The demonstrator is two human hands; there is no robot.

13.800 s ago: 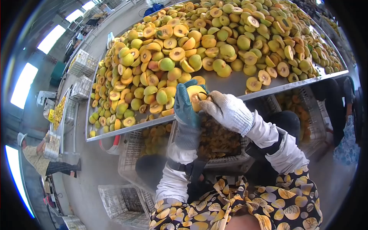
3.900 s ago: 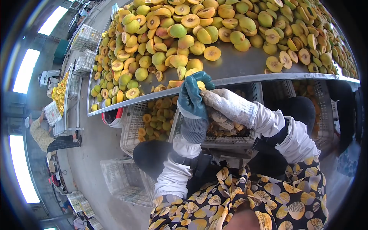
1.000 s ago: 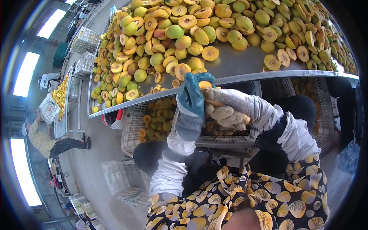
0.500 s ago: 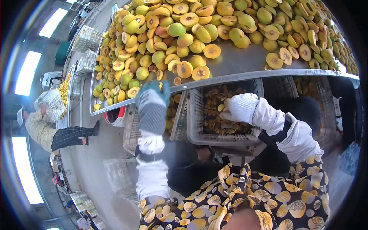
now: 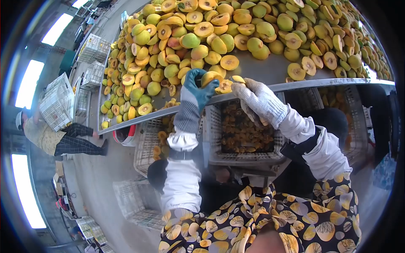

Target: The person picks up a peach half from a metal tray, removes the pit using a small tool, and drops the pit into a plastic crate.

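Observation:
My left hand (image 5: pixel 197 89), in a teal-coated glove, is closed round a yellow peach half (image 5: pixel 211 78) at the near rim of the metal table. Close beside it is my right hand (image 5: pixel 259 101) in a white knit glove. Its fingers are curled, and a small yellow piece (image 5: pixel 238 79) shows at its fingertips; whatever else it grips is hidden. Another cut peach half (image 5: pixel 225 87) sits between the two hands. Beneath my right hand stands a plastic crate (image 5: pixel 244 160) with brown-orange pits and scraps (image 5: pixel 247 126) inside.
A large heap of halved peaches (image 5: pixel 168 46) covers much of the metal table (image 5: pixel 270 63). More crates stand below its raised rim, near a red-and-white bucket (image 5: pixel 125 134). At left, another person (image 5: pixel 42 135) carries a white crate (image 5: pixel 58 103). An overturned-looking crate (image 5: pixel 137 202) lies on the floor.
My left hand has moved right along the rim and now holds a peach half. My right hand has risen from above the crate to meet it. The other person has shifted with the crate.

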